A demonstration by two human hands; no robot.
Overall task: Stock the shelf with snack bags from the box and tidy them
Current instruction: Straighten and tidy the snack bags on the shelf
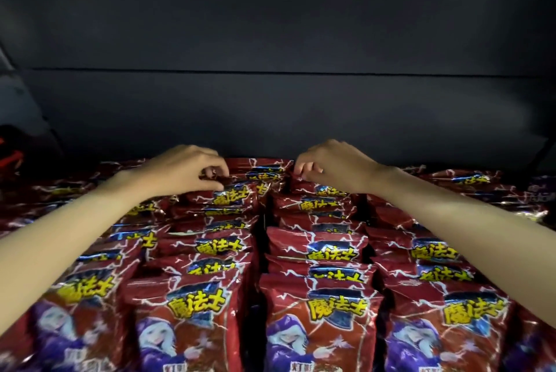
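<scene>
Several rows of red snack bags [328,320] with yellow lettering and a purple-hooded figure stand upright on the shelf, filling it from front to back. My left hand [183,171] reaches to the rear of the left-centre row, its fingers pinched on the top edge of a back bag [228,191]. My right hand [331,167] is at the rear of the right-centre row, fingers curled on the top edge of another back bag [319,191]. The box is not in view.
A dark back panel [276,112] rises right behind the last bags. A narrow gap [261,239] runs between the two centre rows. More red bags lie flatter at the far left [54,191] and far right [493,188].
</scene>
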